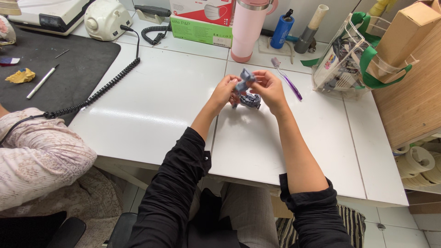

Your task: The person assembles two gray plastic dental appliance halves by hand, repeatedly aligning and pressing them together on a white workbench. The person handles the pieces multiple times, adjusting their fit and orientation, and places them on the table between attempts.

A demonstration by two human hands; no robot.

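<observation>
Head view: left hand (226, 91) and right hand (268, 88) together pinch a grey-blue dental model (247, 92) above the white bench (161, 101). Each grip is closed on it. A purple toothbrush (287, 79) lies nearby.

Pink tumbler (248, 30), purple toothbrush (288, 79), coiled black cord (98, 92) (trailing across white table (151, 105)), dark mat (50, 64)

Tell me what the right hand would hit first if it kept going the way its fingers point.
Right hand points left: first the grey-blue model piece in its grip, then the left hand.
</observation>
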